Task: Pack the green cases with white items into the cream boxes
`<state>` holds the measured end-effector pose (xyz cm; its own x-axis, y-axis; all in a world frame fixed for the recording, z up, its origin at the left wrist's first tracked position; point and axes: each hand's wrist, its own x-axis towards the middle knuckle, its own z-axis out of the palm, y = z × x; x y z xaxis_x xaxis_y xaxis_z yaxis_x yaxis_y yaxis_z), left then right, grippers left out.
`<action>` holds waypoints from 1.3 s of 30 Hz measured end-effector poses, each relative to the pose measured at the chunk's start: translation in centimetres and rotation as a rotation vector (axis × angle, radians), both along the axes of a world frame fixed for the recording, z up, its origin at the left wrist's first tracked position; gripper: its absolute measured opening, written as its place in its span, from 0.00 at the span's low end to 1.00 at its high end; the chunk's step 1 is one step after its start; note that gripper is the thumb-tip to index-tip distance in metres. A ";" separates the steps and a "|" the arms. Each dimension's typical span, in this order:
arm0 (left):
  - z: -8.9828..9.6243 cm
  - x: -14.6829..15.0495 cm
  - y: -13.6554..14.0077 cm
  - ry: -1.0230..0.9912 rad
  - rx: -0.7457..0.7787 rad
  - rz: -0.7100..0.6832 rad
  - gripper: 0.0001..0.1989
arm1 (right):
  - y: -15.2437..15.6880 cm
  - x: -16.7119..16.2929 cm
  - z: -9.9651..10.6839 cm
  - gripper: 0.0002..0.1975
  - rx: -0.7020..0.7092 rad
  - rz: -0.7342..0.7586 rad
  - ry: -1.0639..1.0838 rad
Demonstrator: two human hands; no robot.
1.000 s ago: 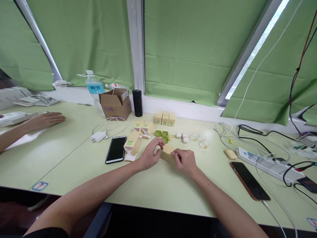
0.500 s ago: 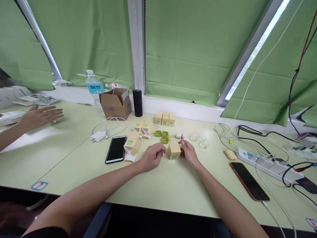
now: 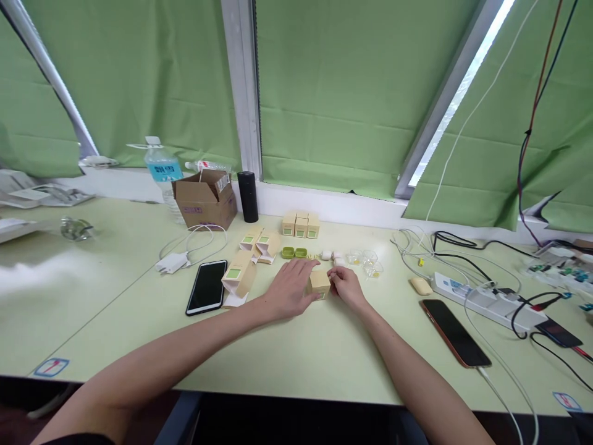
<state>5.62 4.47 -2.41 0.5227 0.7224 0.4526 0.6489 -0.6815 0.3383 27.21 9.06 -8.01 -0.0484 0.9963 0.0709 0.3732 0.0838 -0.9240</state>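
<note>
A small yellowish cardboard box (image 3: 319, 282) with a green label stands on the table between my hands. My left hand (image 3: 291, 289) grips it from the left, thumb low at the front and fingers reaching behind. At its right edge, the curled fingers of my right hand (image 3: 345, 285) pinch the side; the exact spot is hidden. Just behind are two visible green square trays (image 3: 294, 253), tiny yellow-green pieces (image 3: 312, 256), white-pink earbud cases (image 3: 330, 254) and clear plastic cups (image 3: 365, 258). Several opened boxes (image 3: 239, 272) lie left of my left hand.
Three closed boxes (image 3: 301, 225) stand in a row at the back. Leftward are a phone (image 3: 207, 287), a charger (image 3: 173, 262), a brown carton (image 3: 206, 201), a black flask (image 3: 248, 198) and a water bottle (image 3: 164, 173). A second phone (image 3: 454, 332) and a power strip (image 3: 486, 303) with cables lie right.
My left hand has opened out and moved onto the box's left side. My right fingers have curled in at its right edge. Another person's hand at far left has left the view.
</note>
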 end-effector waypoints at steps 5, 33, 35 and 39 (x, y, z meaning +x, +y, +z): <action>1.8 1.9 1.8 0.230 0.007 -0.002 0.27 | -0.2 -0.2 0.4 0.10 -0.010 -0.010 0.018; 3.2 8.4 16.6 0.358 0.094 0.193 0.34 | -1.8 -0.7 0.9 0.13 0.146 -0.055 -0.120; 3.1 6.9 13.8 0.344 0.111 0.144 0.31 | -1.8 -0.6 1.3 0.13 0.257 -0.058 -0.215; 1.5 2.2 6.5 0.254 0.104 -0.066 0.17 | -0.7 -0.4 3.5 0.17 0.432 -0.062 -0.472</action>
<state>7.83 10.94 -0.87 0.6729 0.6398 0.3713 0.6573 -0.7474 0.0967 26.77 8.34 -4.56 -0.1152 0.8848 0.4515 0.7476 0.3766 -0.5471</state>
